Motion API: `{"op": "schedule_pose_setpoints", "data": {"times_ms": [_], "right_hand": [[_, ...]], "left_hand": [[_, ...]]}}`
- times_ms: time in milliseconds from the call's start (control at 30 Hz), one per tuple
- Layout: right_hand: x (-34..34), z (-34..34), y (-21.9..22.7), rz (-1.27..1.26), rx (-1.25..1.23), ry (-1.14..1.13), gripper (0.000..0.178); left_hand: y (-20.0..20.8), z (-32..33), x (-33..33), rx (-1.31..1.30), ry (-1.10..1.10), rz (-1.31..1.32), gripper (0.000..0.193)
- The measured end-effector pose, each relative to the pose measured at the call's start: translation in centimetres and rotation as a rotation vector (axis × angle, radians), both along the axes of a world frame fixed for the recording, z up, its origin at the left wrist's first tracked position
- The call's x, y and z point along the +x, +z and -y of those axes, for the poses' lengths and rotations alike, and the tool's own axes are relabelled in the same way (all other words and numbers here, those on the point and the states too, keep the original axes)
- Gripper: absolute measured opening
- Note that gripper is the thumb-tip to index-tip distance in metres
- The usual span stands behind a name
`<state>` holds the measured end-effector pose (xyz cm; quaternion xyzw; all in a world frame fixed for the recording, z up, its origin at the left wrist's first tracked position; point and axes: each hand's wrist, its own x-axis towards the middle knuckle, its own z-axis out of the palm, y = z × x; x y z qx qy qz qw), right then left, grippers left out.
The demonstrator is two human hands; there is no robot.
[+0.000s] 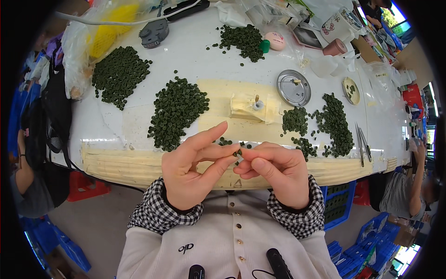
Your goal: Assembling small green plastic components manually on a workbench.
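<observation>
Over the table's near edge, my left hand [193,169] pinches a small dark green piece [238,152] between thumb and fingertips, its other fingers raised. My right hand [281,171] meets it there, thumb and forefinger closed at the same piece; the fingertips partly hide its shape. A few more small green pieces [225,141] lie on the table just beyond my fingers. Farther off sits a tape-covered block [241,108] with a small upright peg. Left of it spreads a heap of round dark green pieces [179,111]; smaller heaps [295,120] lie to the right.
More green heaps lie at the far left [121,76], far middle [242,41] and right [335,123]. A round metal lid [293,89], a small round dish [350,90] and tweezers [360,144] are on the right. Other people sit at both sides; blue crates [338,204] stand below.
</observation>
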<state>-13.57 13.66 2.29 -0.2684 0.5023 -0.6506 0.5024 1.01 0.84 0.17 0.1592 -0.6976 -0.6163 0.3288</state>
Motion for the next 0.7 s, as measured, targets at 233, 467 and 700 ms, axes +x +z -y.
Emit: {"op": "schedule_pose_setpoints", "data": {"times_ms": [233, 467, 700], "right_hand": [[0.2, 0.2, -0.5, -0.588, -0.114, -0.043, 0.024], [0.4, 0.3, -0.6, -0.555, -0.147, -0.060, 0.024], [0.4, 0.4, -0.6, -0.645, -0.147, -0.071, 0.026]], "left_hand": [[0.1, 0.4, 0.0, 0.015, -0.031, 0.003, 0.049], [0.0, 0.4, -0.1, 0.178, -0.041, -0.055, 0.032], [0.2, 1.2, -0.3, -0.047, -0.033, -0.041, 0.019]]}}
